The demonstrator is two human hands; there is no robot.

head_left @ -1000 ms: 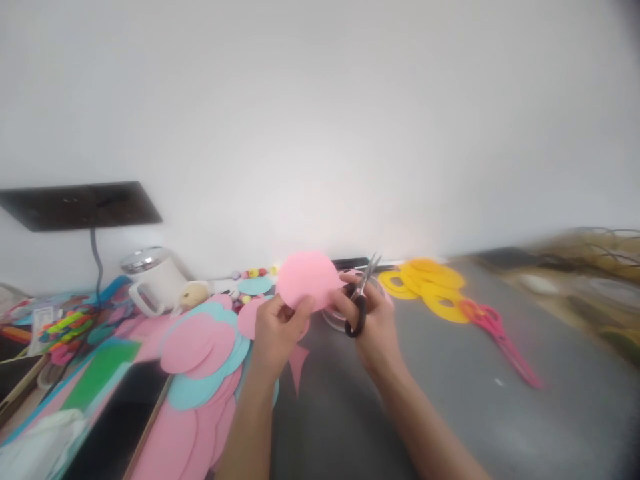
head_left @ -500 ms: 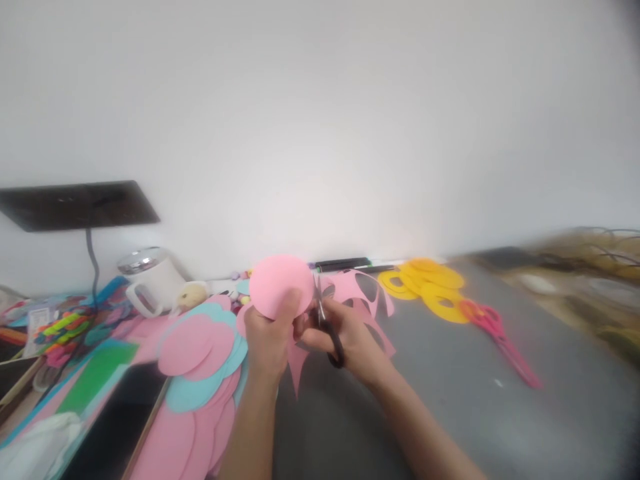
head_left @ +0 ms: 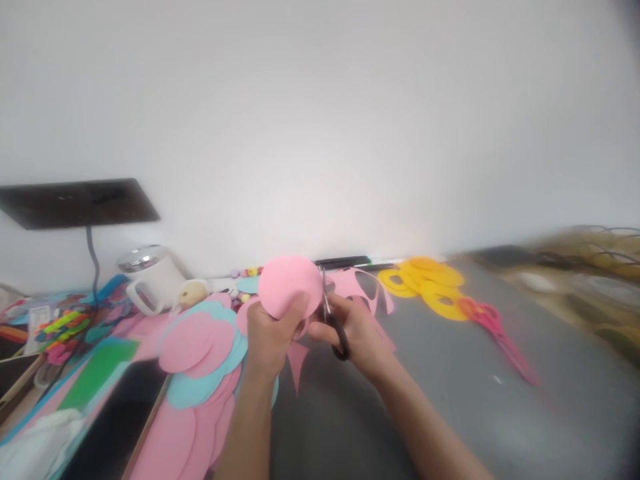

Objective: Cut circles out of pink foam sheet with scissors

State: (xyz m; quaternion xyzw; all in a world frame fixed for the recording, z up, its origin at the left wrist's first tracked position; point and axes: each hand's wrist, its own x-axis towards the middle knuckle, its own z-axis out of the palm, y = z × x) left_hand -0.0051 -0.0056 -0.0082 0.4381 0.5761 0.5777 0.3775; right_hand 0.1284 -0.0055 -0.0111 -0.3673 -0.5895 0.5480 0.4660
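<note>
A round pink paper circle (head_left: pixel 287 283) is pinched in my left hand (head_left: pixel 273 337), thumb on its face and fingers behind. My right hand (head_left: pixel 357 333) is closed round the black handles of a pair of scissors (head_left: pixel 340 340). Their blades point up and lie along the circle's right edge. Pink paper offcuts (head_left: pixel 357 283) with curved cutouts lie on the grey table behind my right hand, and a pointed pink scrap (head_left: pixel 297 363) rests below the hands. To the left is a spread of pink and light-blue paper circles (head_left: pixel 187 340).
Yellow paper rings (head_left: pixel 440 293) and pink scissors (head_left: pixel 503 337) lie on the right of the table (head_left: pixel 450 400). A white mug (head_left: pixel 155 280) with a shiny lid stands back left. Near the left edge are a dark phone-like slab (head_left: pixel 120 420) and colourful small pieces (head_left: pixel 63 327).
The pink circle and my left hand have shifted slightly right. My right hand with the scissors has also moved a little right, and the blades still touch the circle's edge.
</note>
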